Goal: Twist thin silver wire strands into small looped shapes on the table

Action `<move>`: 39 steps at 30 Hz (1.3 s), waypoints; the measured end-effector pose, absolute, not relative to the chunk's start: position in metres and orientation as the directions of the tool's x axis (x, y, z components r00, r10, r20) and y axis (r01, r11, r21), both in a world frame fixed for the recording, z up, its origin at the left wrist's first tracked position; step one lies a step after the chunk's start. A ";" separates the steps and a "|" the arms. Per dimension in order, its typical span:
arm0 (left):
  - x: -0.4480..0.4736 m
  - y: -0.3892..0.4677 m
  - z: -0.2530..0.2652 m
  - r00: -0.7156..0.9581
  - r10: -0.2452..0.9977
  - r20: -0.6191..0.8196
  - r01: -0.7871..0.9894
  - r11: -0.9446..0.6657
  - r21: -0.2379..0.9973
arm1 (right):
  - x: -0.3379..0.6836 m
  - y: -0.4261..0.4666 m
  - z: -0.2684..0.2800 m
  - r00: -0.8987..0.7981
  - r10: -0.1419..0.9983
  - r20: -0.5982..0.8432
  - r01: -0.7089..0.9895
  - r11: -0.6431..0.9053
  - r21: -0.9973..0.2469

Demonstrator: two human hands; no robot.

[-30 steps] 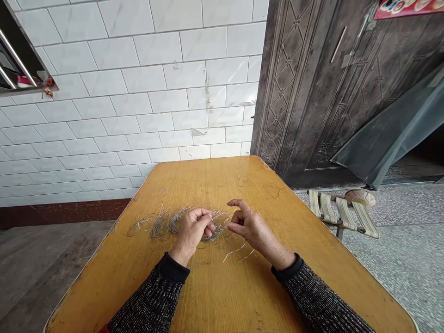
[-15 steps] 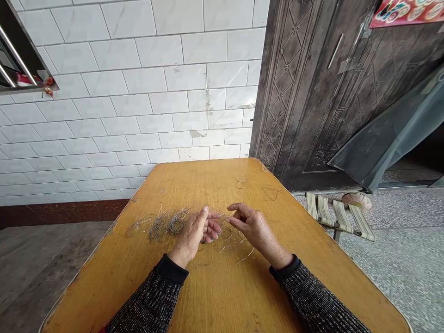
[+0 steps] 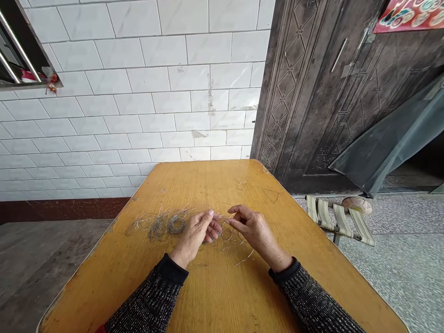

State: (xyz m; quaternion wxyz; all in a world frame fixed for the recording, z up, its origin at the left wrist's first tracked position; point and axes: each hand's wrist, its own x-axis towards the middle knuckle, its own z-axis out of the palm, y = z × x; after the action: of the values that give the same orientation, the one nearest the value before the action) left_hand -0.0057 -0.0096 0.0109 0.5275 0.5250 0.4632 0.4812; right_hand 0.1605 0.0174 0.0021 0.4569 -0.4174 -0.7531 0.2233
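Observation:
My left hand (image 3: 195, 232) is closed, with the thumb pressed toward the fingers on a thin wire (image 3: 222, 216). The wire spans the small gap to my right hand (image 3: 255, 232), whose bent fingers and thumb pinch it; the exact grip is too small to see clearly. Left of my left hand lie coils of fine grey wire (image 3: 176, 224) and a looser tangle (image 3: 157, 227) with pale ends sticking up. Several loose wire loops (image 3: 227, 234) rest beneath and between the hands, partly hidden by them. A pale wire end (image 3: 245, 257) points toward me below my right hand.
The yellow wooden table (image 3: 215, 291) reaches the white tiled wall (image 3: 145, 101). Farther back on it lie a small twisted wire (image 3: 242, 183) and a thin bent wire (image 3: 272, 194). A strapped folding stool (image 3: 338, 221) stands on the right, near the dark door (image 3: 312, 115).
My left thumb has come down toward its fingers, closing that hand on the wire. My right hand stays almost in place. The view has shifted slightly.

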 end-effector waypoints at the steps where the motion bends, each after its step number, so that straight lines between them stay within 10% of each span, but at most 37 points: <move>1: -0.005 -0.010 0.011 0.103 0.994 0.023 -0.023 -0.020 1.000 | 0.161 0.018 0.002 -0.237 0.830 0.504 0.430 0.555 -0.712; 19: -0.014 -0.006 0.013 0.156 0.988 0.015 -0.377 0.046 0.925 | 0.162 0.008 0.008 -0.525 0.727 0.442 0.385 0.666 -0.639; 24: -0.010 -0.008 0.016 -0.007 0.995 0.102 -0.155 -0.102 0.983 | 0.162 0.006 0.011 -0.541 0.738 0.403 0.347 0.633 -0.692; 32: -0.013 -0.002 0.012 -0.064 0.994 -0.087 -0.621 0.028 0.783 | 0.162 0.005 0.014 -0.572 0.762 0.305 0.254 0.518 -0.817; 39: -0.014 -0.003 0.015 -0.039 0.999 0.030 -0.642 -0.048 0.766 | 0.162 0.006 0.015 -0.552 0.800 0.235 0.106 0.347 -0.932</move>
State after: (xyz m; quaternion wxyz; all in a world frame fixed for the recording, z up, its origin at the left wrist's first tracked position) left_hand -0.0140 -0.0027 0.0152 0.6236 0.3025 0.2952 0.6577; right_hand 0.1619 0.0059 0.0153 0.3600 -0.3069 -0.7376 0.4818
